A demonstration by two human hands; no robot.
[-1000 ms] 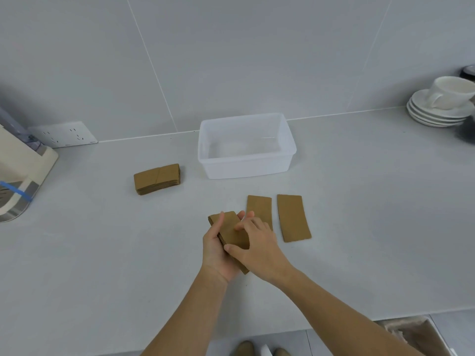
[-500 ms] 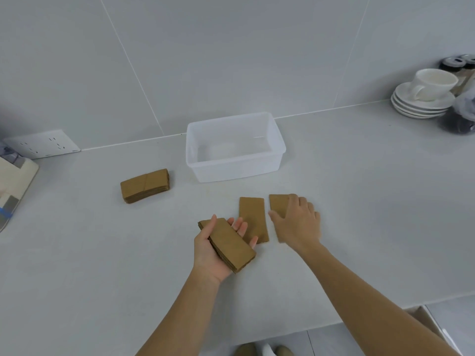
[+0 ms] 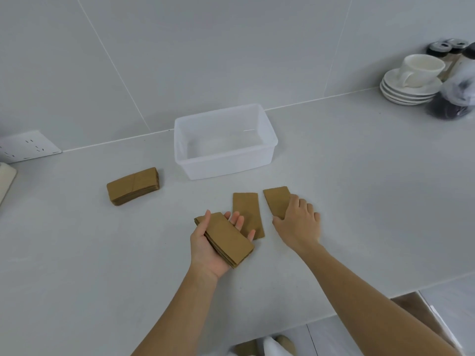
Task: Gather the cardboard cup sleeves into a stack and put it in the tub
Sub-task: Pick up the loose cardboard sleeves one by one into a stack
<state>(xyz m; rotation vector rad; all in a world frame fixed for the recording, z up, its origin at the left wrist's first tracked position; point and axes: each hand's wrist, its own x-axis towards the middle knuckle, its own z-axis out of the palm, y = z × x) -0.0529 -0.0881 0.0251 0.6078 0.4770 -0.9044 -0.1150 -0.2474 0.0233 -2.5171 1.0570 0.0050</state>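
My left hand (image 3: 209, 246) lies palm up just above the counter, holding a small stack of brown cardboard sleeves (image 3: 227, 238). A single flat sleeve (image 3: 246, 206) lies on the counter partly under its fingertips. To the right, my right hand (image 3: 298, 223) rests palm down on the near end of another flat sleeve (image 3: 277, 199), fingers curling at its edge. A separate thick stack of sleeves (image 3: 133, 186) sits on the counter to the left. The clear plastic tub (image 3: 270, 136) stands empty behind the loose sleeves.
A white cup on stacked saucers (image 3: 411, 83) and dark jars (image 3: 452, 98) stand at the far right by the wall. A wall socket (image 3: 28, 146) is at the left. The counter's front edge (image 3: 359, 304) runs below my arms, with a cardboard box (image 3: 421, 317) under it.
My right hand left the stack in my left hand and reached right onto the rightmost loose sleeve. My left hand turned palm up with the stack. The view shifted slightly left.
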